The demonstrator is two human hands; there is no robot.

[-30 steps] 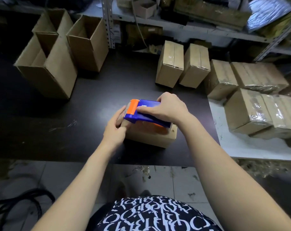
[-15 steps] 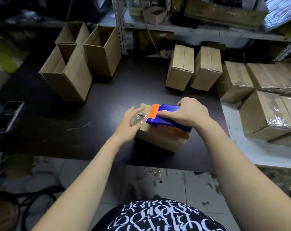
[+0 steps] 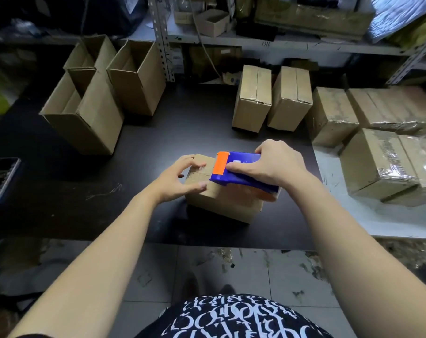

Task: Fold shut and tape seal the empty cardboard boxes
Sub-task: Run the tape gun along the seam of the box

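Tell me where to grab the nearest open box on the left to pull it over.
Pinch the open box by the top rim of its right wall, coming from above. It stands upright with its top open, so fingers can slip inside while the thumb stays outside.

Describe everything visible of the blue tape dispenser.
The tape dispenser is blue plastic with an orange front end pointing left. It lies along the top of the closed cardboard box. The right hand grips its rear from above, thumb on the near side; the left hand rests on the box just ahead.
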